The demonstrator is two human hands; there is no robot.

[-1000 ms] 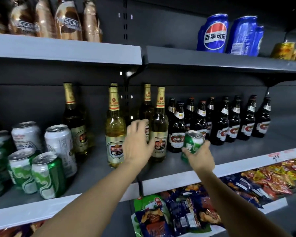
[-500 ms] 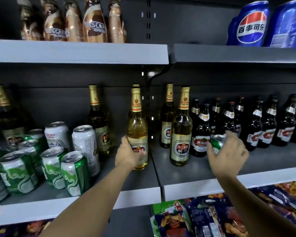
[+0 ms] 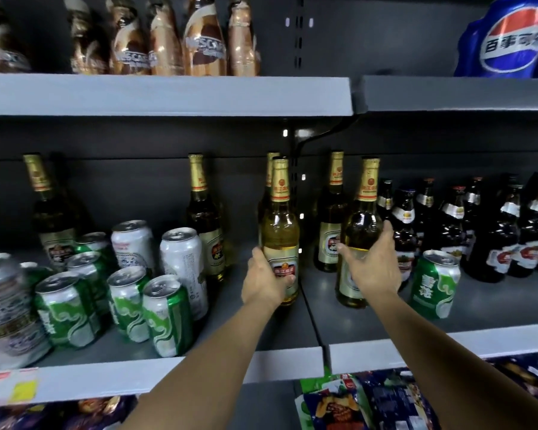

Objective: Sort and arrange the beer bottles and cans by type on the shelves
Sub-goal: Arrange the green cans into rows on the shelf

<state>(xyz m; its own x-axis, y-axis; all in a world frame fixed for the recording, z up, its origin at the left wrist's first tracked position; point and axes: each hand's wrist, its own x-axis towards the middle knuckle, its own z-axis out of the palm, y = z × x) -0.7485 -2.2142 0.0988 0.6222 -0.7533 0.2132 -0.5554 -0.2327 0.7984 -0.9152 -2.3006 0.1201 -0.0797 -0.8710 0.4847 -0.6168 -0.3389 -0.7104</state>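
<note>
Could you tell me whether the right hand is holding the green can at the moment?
No, the right hand grips a gold-necked beer bottle, while the green can stands untouched on the shelf beside it.

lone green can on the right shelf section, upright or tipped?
Upright. The green can stands on its base on the shelf, pull-tab top facing up, beside the dark bottles.

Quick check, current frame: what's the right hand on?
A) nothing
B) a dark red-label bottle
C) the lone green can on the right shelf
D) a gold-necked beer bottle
D: the right hand wraps its fingers round the gold-necked beer bottle standing on the right shelf section; the green can stands untouched beside it, and the left hand grips another gold-necked bottle.
</note>
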